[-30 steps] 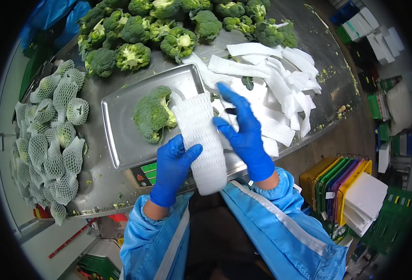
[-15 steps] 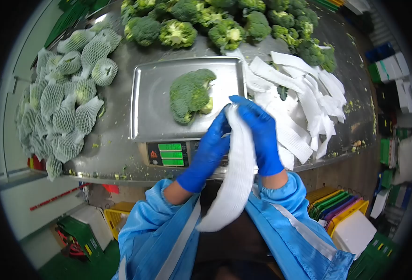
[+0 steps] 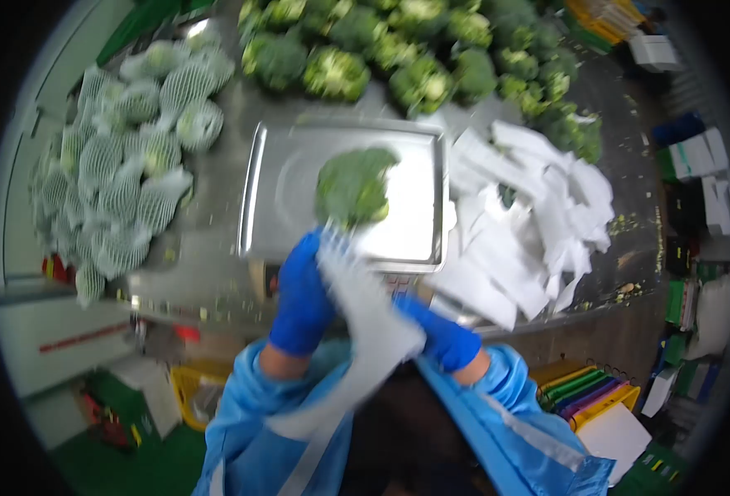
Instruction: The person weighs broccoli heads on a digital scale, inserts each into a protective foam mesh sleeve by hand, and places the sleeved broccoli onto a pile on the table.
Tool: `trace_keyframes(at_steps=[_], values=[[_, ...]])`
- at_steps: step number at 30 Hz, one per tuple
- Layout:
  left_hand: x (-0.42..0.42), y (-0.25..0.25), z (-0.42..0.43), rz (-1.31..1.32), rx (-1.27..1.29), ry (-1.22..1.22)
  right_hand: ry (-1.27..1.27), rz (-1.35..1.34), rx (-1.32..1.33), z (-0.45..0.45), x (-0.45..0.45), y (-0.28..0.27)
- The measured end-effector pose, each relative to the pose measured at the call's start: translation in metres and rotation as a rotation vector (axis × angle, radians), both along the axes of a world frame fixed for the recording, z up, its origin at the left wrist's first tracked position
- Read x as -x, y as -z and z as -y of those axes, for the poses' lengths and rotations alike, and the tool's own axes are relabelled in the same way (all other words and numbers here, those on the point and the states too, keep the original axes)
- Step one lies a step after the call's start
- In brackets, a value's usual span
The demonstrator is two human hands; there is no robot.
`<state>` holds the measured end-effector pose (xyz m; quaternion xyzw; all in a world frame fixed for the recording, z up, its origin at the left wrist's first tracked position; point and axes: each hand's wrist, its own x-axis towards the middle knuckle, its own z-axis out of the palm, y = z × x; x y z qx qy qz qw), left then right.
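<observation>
My left hand, in a blue glove, is closed on the upper end of a white foam net sleeve. The sleeve hangs down past my forearm, smeared by motion, with its mesh slightly spread at the top. My right hand, also gloved, is pinched at the sleeve's right side, where the net bulges outward. Just beyond the sleeve's top end, one broccoli head lies on the steel pan of a weighing scale. My left hand and the sleeve hide most of the scale's display.
Netted broccoli heads are heaped on the left of the metal table. Bare broccoli is piled along the back. Flat white foam sleeves lie right of the scale. A yellow crate stands below the table edge.
My hands have moved apart and toward me, the left going left and the right lower. The sleeve's top now opens out, and its middle is pulled rightward. The view has shifted slightly.
</observation>
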<state>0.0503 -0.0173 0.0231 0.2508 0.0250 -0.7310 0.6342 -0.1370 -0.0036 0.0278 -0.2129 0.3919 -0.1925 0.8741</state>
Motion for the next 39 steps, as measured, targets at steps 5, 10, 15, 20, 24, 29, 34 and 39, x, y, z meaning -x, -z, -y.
trace_keyframes(at_steps=[5,10,15,20,24,29,34,39], values=[[-0.022,0.017,-0.043,0.611,0.103,0.649,0.098,0.306,-0.011,0.028,0.009,-0.022],[-0.042,0.044,-0.054,0.884,-0.002,0.78,0.002,0.44,-0.028,0.03,0.005,0.014],[-0.079,0.069,-0.002,1.566,-0.022,0.356,0.061,-0.453,1.042,0.056,0.0,-0.011],[-0.092,0.131,0.064,1.692,0.262,0.013,0.476,-0.798,1.224,0.104,-0.027,-0.013],[-0.071,0.121,0.083,0.681,-0.015,-0.046,0.327,-0.817,1.25,0.116,-0.031,0.013],[-0.055,0.043,0.033,0.781,0.32,0.029,0.265,-0.297,1.153,0.062,-0.017,-0.041],[-0.042,0.013,0.005,0.34,0.222,0.272,-0.045,0.21,0.378,0.059,-0.01,-0.043],[-0.03,0.028,-0.023,0.015,0.077,0.165,0.363,0.296,0.261,0.04,-0.01,0.013]])
